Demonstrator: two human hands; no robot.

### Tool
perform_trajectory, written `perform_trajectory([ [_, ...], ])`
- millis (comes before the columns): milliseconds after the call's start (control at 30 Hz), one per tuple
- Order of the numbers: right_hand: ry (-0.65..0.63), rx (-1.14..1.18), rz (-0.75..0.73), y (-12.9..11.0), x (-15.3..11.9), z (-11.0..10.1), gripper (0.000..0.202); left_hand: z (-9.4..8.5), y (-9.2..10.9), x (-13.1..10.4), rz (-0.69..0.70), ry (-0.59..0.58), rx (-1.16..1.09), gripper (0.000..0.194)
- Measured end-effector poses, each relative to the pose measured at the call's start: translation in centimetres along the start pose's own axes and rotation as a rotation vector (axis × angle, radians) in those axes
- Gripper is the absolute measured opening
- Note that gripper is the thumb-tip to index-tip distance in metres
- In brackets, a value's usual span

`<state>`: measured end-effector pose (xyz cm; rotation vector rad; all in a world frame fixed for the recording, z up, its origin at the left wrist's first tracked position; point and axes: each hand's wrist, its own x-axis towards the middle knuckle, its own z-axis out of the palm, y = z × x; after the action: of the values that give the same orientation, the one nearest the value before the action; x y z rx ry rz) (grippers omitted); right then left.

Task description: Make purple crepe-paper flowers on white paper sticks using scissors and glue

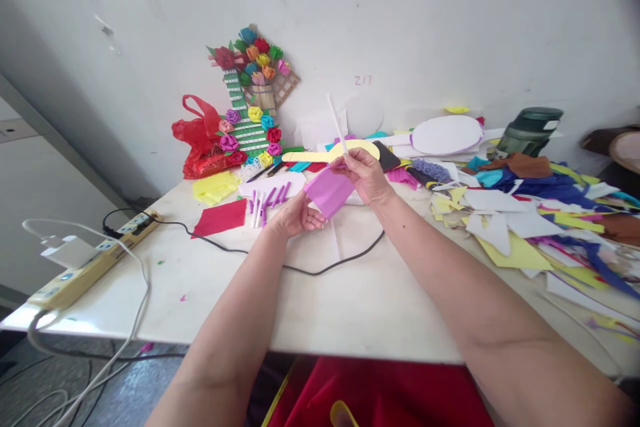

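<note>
A piece of purple crepe paper [330,192] is held up over the table between my two hands. My left hand [295,215] grips its left edge, with the lower fingers loosely curled. My right hand [367,175] pinches a thin white paper stick [337,121], which points up and slightly left; the same fingers touch the upper right edge of the purple paper. Several short purple and white rolled sticks [265,205] lie just beyond my left hand. Beside them are a red crepe paper piece [220,217] and a yellow one [216,187]. A yellow oval cutout with a strap [310,157] lies behind my hands.
A black cord [320,273] runs across the table from a power strip [95,260] on the left. Paper flower decorations [250,127] and a red plastic bag [200,137] stand against the wall. Scraps [505,203] pile up at right, near a dark green bottle [530,132].
</note>
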<state>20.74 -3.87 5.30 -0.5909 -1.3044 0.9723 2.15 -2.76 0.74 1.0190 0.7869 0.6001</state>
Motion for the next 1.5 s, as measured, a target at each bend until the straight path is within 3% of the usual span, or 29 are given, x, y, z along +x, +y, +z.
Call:
perform_trajectory([
  [167, 0.017, 0.034, -0.074, -1.2, 0.3, -0.3, 0.030, 0.1, 0.2, -0.7, -0.032, -0.039, 0.089, 0.074],
  [333, 0.104, -0.075, -0.024, -1.6, 0.4, -0.7, 0.030, 0.7, 0.2, -0.8, -0.073, -0.078, 0.115, 0.088],
  [500, -0.036, 0.002, 0.006, -0.6, 0.1, -0.6, 0.026, 0.9, -0.2, -0.2, 0.093, -0.074, -0.064, 0.088],
  [567, -0.118, 0.018, 0.055, -0.2, 0.0, -0.6, 0.024, 0.8, -0.3, 0.2, 0.215, -0.001, -0.153, 0.081],
  [633, -0.192, 0.034, 0.105, 0.1, -0.1, -0.7, 0.022, 0.4, -0.4, 0.7, 0.369, 0.156, -0.220, 0.069],
  [700, -0.249, 0.056, 0.143, 0.3, -0.2, -0.9, 0.021, -0.2, -0.5, 1.2, 0.457, 0.310, -0.221, 0.048],
  [767, -0.303, 0.068, 0.182, 0.5, -0.3, -1.3, 0.021, -0.8, -0.6, 1.5, 0.557, 0.391, -0.189, 0.031],
  [967, -0.528, -0.060, 0.424, 0.3, -0.5, -3.1, 0.025, -1.6, -0.4, 1.1, 0.660, 0.484, -0.205, 0.045],
  [1267, -0.163, -0.139, 0.296, 0.9, 0.1, -4.1, 0.023, -1.4, -0.7, 1.0, 0.669, 0.308, -0.153, 0.070],
  [1367, -0.149, -0.208, 0.208, 1.1, 0.4, -3.6, 0.021, -1.4, -0.8, 1.1, 0.646, 0.277, -0.144, 0.071],
  [1500, -0.218, -0.287, 0.105, 0.8, 0.4, -2.8, 0.015, -1.2, -0.7, 0.9, 0.617, 0.244, -0.155, 0.058],
])
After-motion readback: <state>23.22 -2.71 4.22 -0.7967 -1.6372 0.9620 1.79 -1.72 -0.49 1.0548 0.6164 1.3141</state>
